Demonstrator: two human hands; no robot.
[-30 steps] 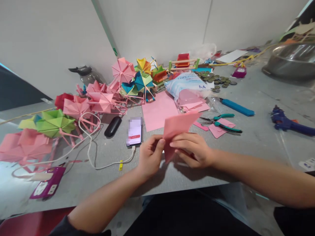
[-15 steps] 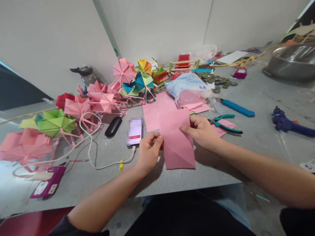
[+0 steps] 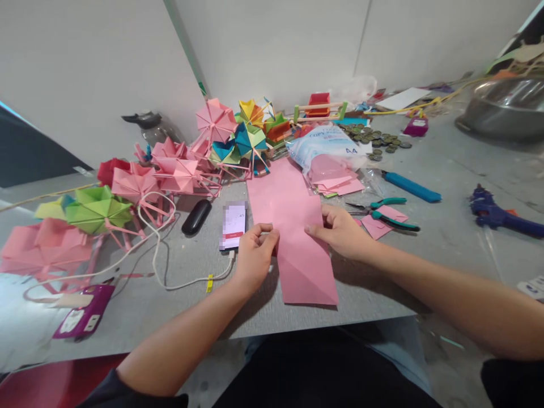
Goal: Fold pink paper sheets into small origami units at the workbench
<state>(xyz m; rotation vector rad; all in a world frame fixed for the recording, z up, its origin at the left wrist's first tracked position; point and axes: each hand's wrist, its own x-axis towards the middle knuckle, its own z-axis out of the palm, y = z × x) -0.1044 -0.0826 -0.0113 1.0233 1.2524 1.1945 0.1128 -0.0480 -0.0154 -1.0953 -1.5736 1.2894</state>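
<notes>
A pink sheet of paper (image 3: pixel 302 258) is held up over the table's near edge, with faint creases across its lower half. My left hand (image 3: pixel 256 252) pinches its left edge between thumb and fingers. On the opposite edge my right hand (image 3: pixel 340 229) grips it, thumb on the face and fingers behind. Beyond it, another pink sheet (image 3: pixel 272 181) lies flat, partly covered by the held one. A phone (image 3: pixel 233 226) with a cable plugged in rests just left of my left hand. Pliers with green handles (image 3: pixel 389 215) lie right of my right hand, partly over small pink paper pieces (image 3: pixel 377 228).
Folded paper models (image 3: pixel 178 170) crowd the left and back. A plastic pack of A4 copy paper (image 3: pixel 325 148) stands behind. Rightward are a blue cutter (image 3: pixel 412 186), a blue glue gun (image 3: pixel 505 214), coins (image 3: pixel 378 137) and a metal pot (image 3: pixel 504 110). A white cable (image 3: pixel 182 285) loops at left.
The held pink sheet has come slightly lower and nearer to me. Both hands keep their grip, and my right hand has shifted a little down and left.
</notes>
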